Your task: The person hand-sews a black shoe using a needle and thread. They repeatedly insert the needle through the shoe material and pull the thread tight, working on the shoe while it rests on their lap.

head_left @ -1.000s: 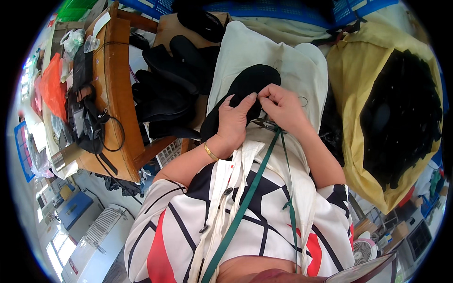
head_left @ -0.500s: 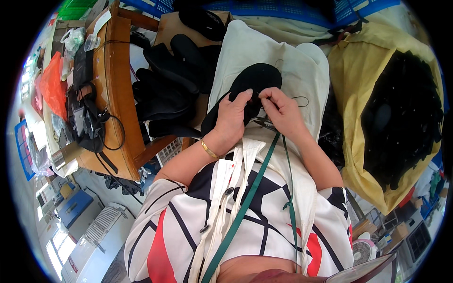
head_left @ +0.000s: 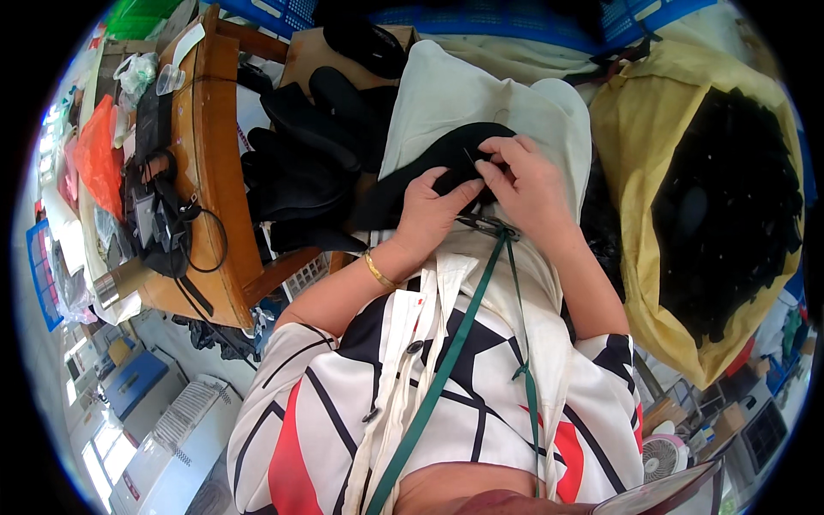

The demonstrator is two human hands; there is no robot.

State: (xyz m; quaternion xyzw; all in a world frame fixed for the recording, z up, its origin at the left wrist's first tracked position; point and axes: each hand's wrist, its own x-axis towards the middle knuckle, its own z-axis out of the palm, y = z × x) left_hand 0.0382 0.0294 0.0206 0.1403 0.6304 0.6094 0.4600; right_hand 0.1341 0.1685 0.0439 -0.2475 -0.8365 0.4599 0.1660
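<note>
A black fabric shoe [head_left: 388, 196] lies across the white cloth [head_left: 433, 94] over my lap, its sole edge tilted. My left hand [head_left: 429, 206] grips the near side of the shoe, thumb and fingers pressed on its rim. At the shoe's right end, my right hand [head_left: 528, 184] has its fingertips pinched together. A thin sewing needle [head_left: 469, 156] shows beside those fingertips; its lower end is hidden. Just below my hands, small dark metal snips [head_left: 491, 226] hang on a green ribbon [head_left: 446, 369]. A fine dark thread [head_left: 501, 113] curls on the cloth beyond the shoe.
Several black shoes [head_left: 300, 129] are heaped to the left, beside a wooden stool [head_left: 219, 172] on its side. A yellow sack [head_left: 631, 163] of black pieces stands on the right. Blue plastic crates [head_left: 524, 34] line the far side. A cardboard box [head_left: 305, 56] lies behind the shoes.
The shoe has been turned and tilted, showing its edge more. My right hand has turned and shifted slightly right. The needle now shows by its fingertips.
</note>
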